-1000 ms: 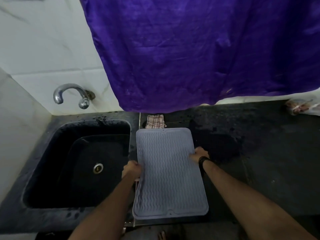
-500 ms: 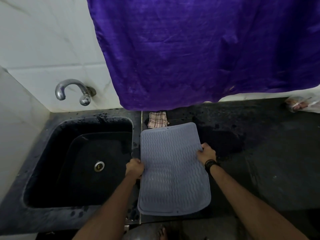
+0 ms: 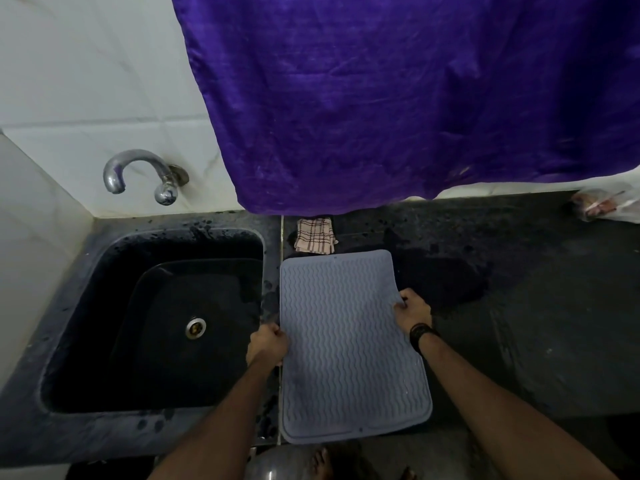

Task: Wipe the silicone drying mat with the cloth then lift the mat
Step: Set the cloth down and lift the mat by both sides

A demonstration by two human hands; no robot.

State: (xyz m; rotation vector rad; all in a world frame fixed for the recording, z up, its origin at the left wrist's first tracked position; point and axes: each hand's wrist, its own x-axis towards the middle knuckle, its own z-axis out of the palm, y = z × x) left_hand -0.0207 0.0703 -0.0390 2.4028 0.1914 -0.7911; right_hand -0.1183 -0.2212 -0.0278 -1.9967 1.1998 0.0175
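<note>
We had both hands on the grey silicone drying mat point(image 3: 349, 344) here, one on each long edge. Our left hand point(image 3: 267, 348) was curled into a closed grip on the left edge, about halfway along it. Our right hand point(image 3: 412, 311) had its fingers pinched tight on the right edge, a bit further from us than the left grip, and the edge buckled inward right at that spot. A black band point(image 3: 420, 335) sat on that wrist.

The mat stretched away from both grips toward the wall and back toward us, its near end reaching the front lip of the dark worktop point(image 3: 536, 323). How far it was off the surface we couldn't really tell.

Just past the far end of the mat, beyond both grips, the checked cloth point(image 3: 316, 235) lay bunched on the worktop, under the hem of a purple fabric point(image 3: 398, 98) hanging over the wall. Left of the left grip was the black sink point(image 3: 156, 323), with the tap point(image 3: 138, 174) on the tiled wall behind it.
</note>
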